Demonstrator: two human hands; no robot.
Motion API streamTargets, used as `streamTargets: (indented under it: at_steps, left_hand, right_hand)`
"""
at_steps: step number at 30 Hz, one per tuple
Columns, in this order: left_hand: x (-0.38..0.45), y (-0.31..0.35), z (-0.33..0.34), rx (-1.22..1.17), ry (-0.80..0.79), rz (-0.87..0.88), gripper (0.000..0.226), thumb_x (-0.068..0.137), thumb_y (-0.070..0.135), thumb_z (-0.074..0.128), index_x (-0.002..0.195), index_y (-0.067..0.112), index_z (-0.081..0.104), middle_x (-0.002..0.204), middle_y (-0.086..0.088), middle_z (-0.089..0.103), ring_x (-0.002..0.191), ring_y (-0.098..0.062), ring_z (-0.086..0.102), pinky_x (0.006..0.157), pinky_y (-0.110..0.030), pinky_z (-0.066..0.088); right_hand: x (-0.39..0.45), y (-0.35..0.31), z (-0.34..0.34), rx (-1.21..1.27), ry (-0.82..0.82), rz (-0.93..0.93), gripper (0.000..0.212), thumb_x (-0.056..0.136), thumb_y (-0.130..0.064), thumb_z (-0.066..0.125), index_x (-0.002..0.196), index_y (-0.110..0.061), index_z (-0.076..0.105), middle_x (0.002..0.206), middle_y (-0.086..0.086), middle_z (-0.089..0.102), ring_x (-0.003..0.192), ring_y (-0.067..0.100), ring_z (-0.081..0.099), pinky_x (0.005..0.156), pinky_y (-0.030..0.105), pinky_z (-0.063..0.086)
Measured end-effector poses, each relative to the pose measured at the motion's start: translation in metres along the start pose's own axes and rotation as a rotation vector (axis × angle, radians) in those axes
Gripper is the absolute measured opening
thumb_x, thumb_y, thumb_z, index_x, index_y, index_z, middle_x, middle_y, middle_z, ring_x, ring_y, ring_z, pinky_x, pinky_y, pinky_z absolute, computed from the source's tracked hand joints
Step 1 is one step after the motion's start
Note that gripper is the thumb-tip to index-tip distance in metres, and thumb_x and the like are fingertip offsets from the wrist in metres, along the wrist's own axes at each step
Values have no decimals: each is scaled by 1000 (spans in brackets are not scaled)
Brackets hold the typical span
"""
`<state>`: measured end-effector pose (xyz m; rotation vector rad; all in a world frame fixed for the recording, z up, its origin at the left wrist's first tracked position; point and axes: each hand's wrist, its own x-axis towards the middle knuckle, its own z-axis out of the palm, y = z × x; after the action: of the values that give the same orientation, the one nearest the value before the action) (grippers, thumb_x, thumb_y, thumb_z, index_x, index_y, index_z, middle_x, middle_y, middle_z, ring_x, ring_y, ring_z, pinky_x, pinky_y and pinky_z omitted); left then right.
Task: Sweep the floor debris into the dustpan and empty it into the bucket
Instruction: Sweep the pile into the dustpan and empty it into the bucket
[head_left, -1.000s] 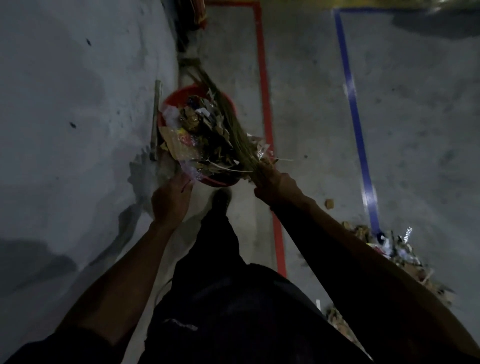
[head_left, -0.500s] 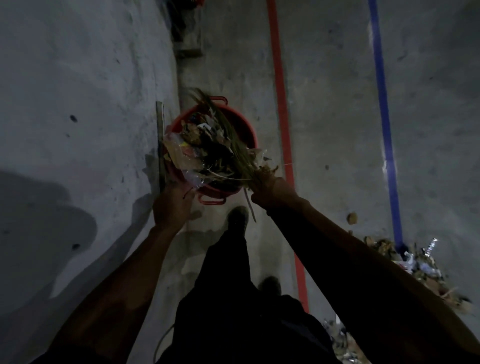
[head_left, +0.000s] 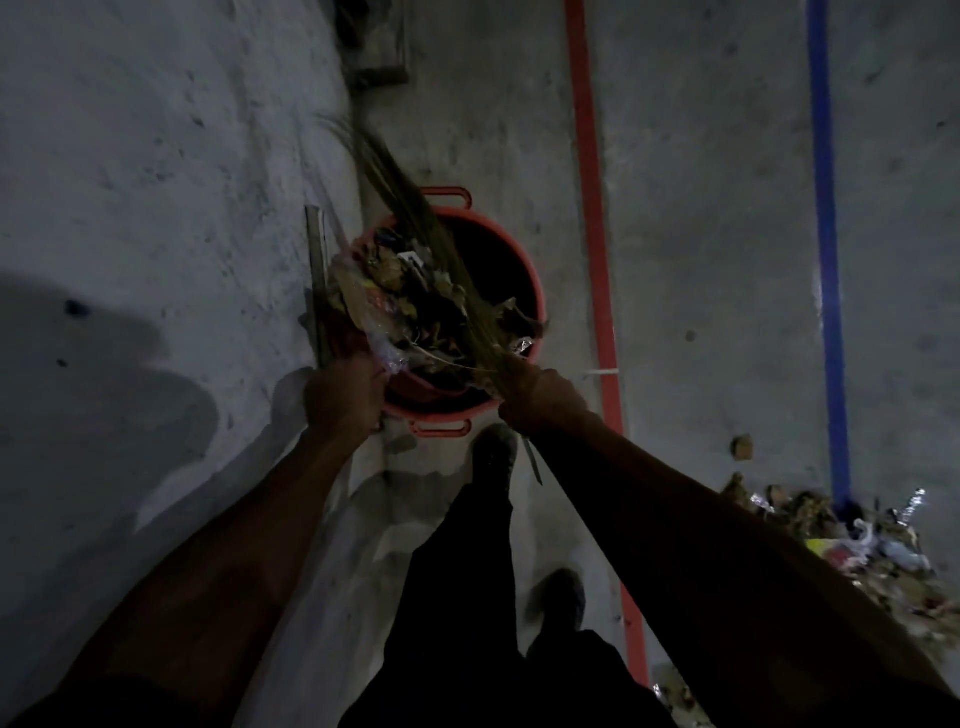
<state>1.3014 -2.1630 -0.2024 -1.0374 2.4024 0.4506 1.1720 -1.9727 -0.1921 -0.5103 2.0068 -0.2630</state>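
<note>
A red bucket (head_left: 530, 280) with two handles stands on the concrete floor by the wall. Over its left half hangs a load of paper, leaves and plastic debris (head_left: 400, 296) on a dustpan whose body is hidden under the load. My left hand (head_left: 343, 397) grips the near edge of that load at the bucket's left rim. My right hand (head_left: 540, 397) grips the bundle of a straw broom (head_left: 415, 208), whose bristles lie across the debris and reach past the bucket's far rim.
A grey wall (head_left: 156, 208) runs along the left. A red floor line (head_left: 592, 234) and a blue floor line (head_left: 826, 260) run away from me. A pile of swept debris (head_left: 857, 540) lies at the right. My feet (head_left: 493, 452) stand just before the bucket.
I have stepped closer, so the bucket sits lower and larger in view. The broom's bristles have swung further up over the far rim. Both hands keep their grips.
</note>
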Motion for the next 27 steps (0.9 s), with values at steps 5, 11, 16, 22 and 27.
streamTargets:
  at_steps: [5,11,16,22,27]
  left_hand:
    - [39,21,5,-5,-117,70,28,96,21,51,109,1,65,111,-23,64,104,-41,60,86,-45,49]
    - [48,21,2,-3,-216,150,28,93,12,52,113,-6,59,110,-27,61,103,-44,59,89,-49,50]
    - [40,23,2,-51,-171,152,28,96,12,50,115,-5,61,113,-25,62,107,-41,57,88,-44,45]
    - [29,14,9,-170,-184,51,36,99,14,46,128,-5,55,117,-25,61,105,-36,58,83,-18,48]
    - [8,-4,14,-314,38,218,14,74,-10,56,62,-17,60,52,-21,56,38,-36,56,33,-34,46]
  right_hand:
    - [1,24,7,-11,106,57,68,88,-16,55,147,-32,27,96,11,62,79,29,62,64,35,51]
    - [-27,41,1,-5,133,-30,78,88,-19,59,152,-35,19,93,11,62,74,32,64,59,36,53]
    - [-38,35,21,-24,-9,-80,60,92,-26,55,147,-31,31,100,10,66,79,29,67,68,42,58]
    - [-15,34,26,-120,-82,-60,61,91,-30,59,146,-31,35,117,14,61,100,33,63,77,35,51]
    - [3,46,11,-153,-44,34,66,87,-25,64,146,-29,35,122,16,56,103,33,61,85,38,53]
